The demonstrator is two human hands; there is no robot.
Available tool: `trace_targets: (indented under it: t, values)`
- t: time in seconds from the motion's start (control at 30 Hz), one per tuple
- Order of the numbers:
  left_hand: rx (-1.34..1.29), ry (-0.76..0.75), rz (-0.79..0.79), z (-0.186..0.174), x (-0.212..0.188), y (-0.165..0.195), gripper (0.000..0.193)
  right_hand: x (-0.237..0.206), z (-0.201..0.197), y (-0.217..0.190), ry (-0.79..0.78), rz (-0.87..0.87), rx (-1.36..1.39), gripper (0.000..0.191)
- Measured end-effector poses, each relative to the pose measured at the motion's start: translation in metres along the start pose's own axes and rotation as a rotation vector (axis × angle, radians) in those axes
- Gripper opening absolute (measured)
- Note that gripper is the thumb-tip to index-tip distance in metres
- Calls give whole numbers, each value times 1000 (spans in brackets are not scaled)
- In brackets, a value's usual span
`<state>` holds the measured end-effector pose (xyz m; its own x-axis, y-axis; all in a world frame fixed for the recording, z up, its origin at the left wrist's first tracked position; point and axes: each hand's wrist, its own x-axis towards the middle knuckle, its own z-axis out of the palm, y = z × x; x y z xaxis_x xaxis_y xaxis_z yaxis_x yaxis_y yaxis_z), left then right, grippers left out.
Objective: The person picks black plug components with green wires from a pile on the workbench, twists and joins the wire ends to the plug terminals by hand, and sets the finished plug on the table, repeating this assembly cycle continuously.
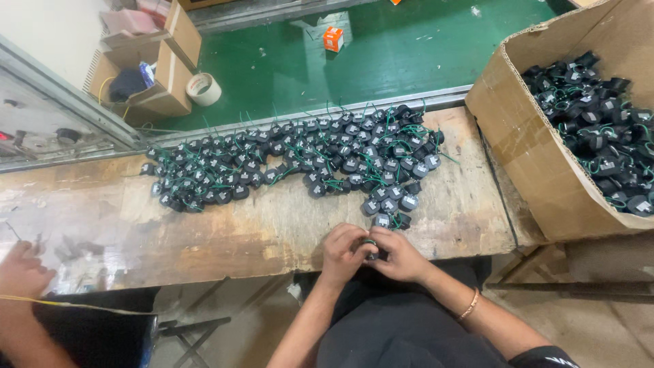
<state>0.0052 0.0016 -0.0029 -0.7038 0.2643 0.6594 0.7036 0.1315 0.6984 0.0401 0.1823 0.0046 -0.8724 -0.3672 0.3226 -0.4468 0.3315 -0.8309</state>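
Your left hand [344, 251] and right hand [398, 255] close on one small black wired part [370, 244] at the near bench edge; a spread of black green-wired parts [300, 160] lies far, cardboard box [531, 157] right still full.

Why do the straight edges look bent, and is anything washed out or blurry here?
Head view: wide lens bows the worn wooden workbench edge and brown cardboard box; glare whitens the bench's left end; both hands, left hand and right hand, look slightly soft around a small black part; lighting is even, shadows faint.
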Motion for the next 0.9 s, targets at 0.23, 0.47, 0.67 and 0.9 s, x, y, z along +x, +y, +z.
trace_targets:
  t: [0.23,0.47,0.67,0.9]
  values:
    - [97,276,-309,1,14,-18,32,2,-6,-10,12,-71,90,29]
    - [453,122,-287,6,35,-31,68,1,-8,-8,-4,-92,85,36]
    - [407,112,-258,6,29,-38,51,-4,-5,-3,13,-7,135,45]
    - [266,251,-327,4,22,-39,16,-5,-5,1,1,-76,73,35]
